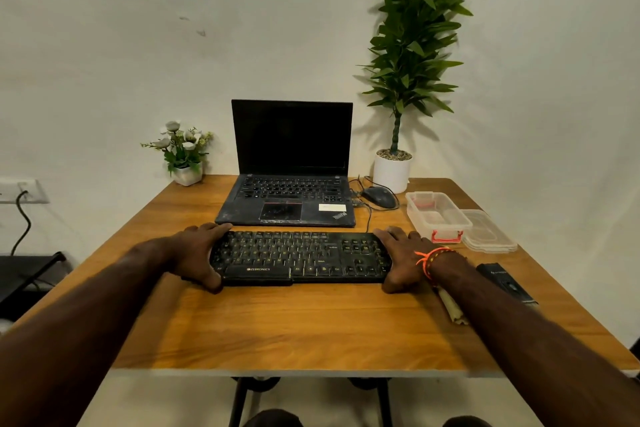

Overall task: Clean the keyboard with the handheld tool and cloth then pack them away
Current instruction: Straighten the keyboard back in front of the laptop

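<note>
Black keyboard (300, 257) lies flat mid-table, long side parallel to the near edge, just in front of the open laptop (289, 180). You've got it gripped at both ends: your left hand (197, 253) wraps the left end, fingers over the far edge, thumb on the near edge; your right hand (401, 255) does the same on the right end. Orange thread band on your right wrist.

Cloth (452, 308), pale and folded, lies on the table (294, 322) under your right forearm, mostly hidden. Black handheld tool (505, 282) lies flat near the right edge, beside that forearm.

Clear container (437, 215) with red clips sits toward the far right corner, its lid (486, 232) off and lying just right of it. Mouse (379, 197) between laptop and container, cable trailing. White pot with tall plant (412, 45) at the far edge behind the mouse. Small flower pot (183, 152) at the far left corner, left of the laptop.
</note>
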